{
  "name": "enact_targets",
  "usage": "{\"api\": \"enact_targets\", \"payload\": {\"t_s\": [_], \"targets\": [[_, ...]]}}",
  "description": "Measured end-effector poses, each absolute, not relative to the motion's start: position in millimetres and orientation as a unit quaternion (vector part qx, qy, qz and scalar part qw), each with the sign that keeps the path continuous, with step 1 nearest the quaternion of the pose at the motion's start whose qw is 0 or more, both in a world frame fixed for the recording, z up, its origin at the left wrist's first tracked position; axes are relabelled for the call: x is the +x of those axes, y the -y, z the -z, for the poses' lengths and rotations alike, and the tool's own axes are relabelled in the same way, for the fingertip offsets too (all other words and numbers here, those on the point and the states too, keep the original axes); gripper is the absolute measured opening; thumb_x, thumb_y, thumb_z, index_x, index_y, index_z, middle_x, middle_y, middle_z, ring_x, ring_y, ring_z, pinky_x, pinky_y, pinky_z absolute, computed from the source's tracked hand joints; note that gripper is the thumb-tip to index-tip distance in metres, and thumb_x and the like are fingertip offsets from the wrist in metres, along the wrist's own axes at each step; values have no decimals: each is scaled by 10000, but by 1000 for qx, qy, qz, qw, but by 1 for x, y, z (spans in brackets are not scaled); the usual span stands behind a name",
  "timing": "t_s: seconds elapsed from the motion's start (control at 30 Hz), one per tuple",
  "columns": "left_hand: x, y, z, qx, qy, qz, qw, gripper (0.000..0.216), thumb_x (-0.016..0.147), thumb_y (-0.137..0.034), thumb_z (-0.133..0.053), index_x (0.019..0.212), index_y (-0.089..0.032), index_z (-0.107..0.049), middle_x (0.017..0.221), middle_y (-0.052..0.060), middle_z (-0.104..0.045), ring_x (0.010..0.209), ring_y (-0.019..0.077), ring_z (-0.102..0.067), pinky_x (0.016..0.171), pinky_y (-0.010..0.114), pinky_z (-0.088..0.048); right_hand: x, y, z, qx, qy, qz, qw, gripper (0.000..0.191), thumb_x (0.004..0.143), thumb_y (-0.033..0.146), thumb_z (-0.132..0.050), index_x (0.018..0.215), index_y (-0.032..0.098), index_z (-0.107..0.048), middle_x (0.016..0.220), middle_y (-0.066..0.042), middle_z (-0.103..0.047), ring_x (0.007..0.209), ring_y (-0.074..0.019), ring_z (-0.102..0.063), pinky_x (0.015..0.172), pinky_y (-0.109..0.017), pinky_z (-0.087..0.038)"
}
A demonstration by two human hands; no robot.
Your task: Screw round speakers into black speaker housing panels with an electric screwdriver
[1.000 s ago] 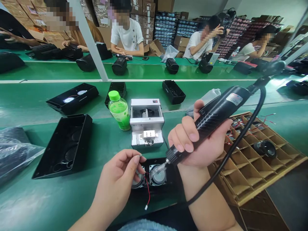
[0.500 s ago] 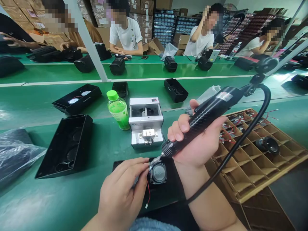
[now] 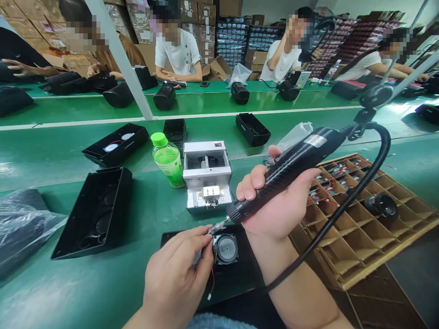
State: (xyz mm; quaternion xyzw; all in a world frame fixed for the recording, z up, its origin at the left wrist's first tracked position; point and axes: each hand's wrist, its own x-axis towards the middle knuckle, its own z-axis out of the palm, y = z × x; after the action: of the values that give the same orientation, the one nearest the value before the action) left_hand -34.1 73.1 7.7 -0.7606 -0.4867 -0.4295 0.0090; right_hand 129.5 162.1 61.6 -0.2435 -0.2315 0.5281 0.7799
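**One speaker in view, its corner under the bit**

One speaker driver (image 3: 225, 249) sits in the black panel (image 3: 240, 274) at the table's (image 3: 137, 205) near edge. Our right hand (image 3: 277, 205) grips the electric screwdriver (image 3: 291, 167), with the bit at the driver's upper-left corner. Our left hand (image 3: 178, 278) pinches shut at the tip. We judge fastening under way, not finished. Around it are one screw feeder (image 3: 206, 176), one green bottle (image 3: 168, 160), four black housings (image 3: 94, 212) and one cardboard tray (image 3: 360, 237).
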Motion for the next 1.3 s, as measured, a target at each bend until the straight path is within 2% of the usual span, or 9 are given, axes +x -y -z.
{"api": "enact_targets", "payload": {"t_s": [0.17, 0.37, 0.47, 0.6, 0.7, 0.9, 1.07, 1.2, 1.3], "targets": [[-32, -78, -13, -728, 521, 442, -63, 122, 937, -165, -686, 857, -248, -726, 875, -69, -849, 708, 74, -805, 693, 111, -618, 129, -160, -60, -240, 247, -528, 776, 698, 967, 877, -393, 1190, 282, -681, 604, 77, -553, 427, -99, -499, 429, -216, -442], [-31, -78, -8, -693, 542, 454, -139, 126, 904, -172, -699, 825, -268, -717, 813, -88, -813, 649, 72, -772, 630, 109, -604, 128, -158, -60, -241, 239, -530, 777, 686, 937, 882, -465, 1177, 276, -676, 583, 79, -541, 409, -104, -488, 427, -220, -439], [-33, -75, -2, -669, 561, 443, -205, 92, 917, -215, -710, 981, -275, -737, 850, -57, -818, 675, 112, -787, 641, 157, -644, 129, -158, -57, -232, 236, -536, 777, 684, 946, 878, -451, 1190, 278, -669, 584, 79, -549, 402, -106, -489, 427, -222, -435], [-38, -75, 1, -645, 541, 418, -340, 351, 937, -268, -726, 1287, -272, -744, 1045, 25, -854, 787, 169, -827, 715, 227, -693, 136, -155, -52, -198, 284, -555, 756, 683, 962, 870, -434, 1264, 306, -671, 620, 74, -576, 426, -110, -518, 454, -232, -463], [-45, -77, 2, -647, 513, 390, -408, 193, 997, -334, -700, 1112, -273, -842, 970, 45, -851, 808, 187, -826, 735, 227, -686, 141, -149, -52, -173, 329, -562, 739, 708, 956, 886, -411, 1354, 353, -654, 647, 70, -596, 432, -121, -526, 449, -251, -488], [-62, -83, 7, -644, 447, 394, -480, 238, 1042, -336, -649, 994, -295, -878, 871, 64, -813, 738, 194, -785, 664, 253, -670, 140, -131, -61, -170, 392, -561, 709, 696, 918, 906, -468, 1309, 377, -695, 756, 23, -689, 549, -167, -675, 522, -322, -594], [-62, -77, 21, -585, 413, 391, -579, 153, 972, -374, -770, 996, -279, -889, 892, 83, -808, 765, 212, -785, 716, 317, -683, 137, -127, -67, -132, 408, -551, 716, 725, 950, 887, -420, 1342, 345, -703, 640, 52, -626, 381, -131, -519, 386, -269, -499], [-62, -70, 31, -500, 407, 403, -649, 507, 848, -301, -886, 1345, -320, -787, 1041, 65, -828, 801, 192, -799, 739, 303, -678, 137, -131, -71, -141, 418, -522, 730, 763, 945, 895, -419, 1326, 311, -729, 581, 59, -593, 350, -122, -474, 351, -247, -428], [-77, -65, 27, -584, 467, 421, -514, 704, 919, -196, -773, 1570, -394, -594, 1115, 34, -821, 729, 148, -776, 680, 256, -675, 141, -140, -74, -177, 436, -492, 732, 749, 903, 902, -512, 1315, 321, -745, 589, 50, -620, 381, -144, -533, 375, -269, -461]]}}
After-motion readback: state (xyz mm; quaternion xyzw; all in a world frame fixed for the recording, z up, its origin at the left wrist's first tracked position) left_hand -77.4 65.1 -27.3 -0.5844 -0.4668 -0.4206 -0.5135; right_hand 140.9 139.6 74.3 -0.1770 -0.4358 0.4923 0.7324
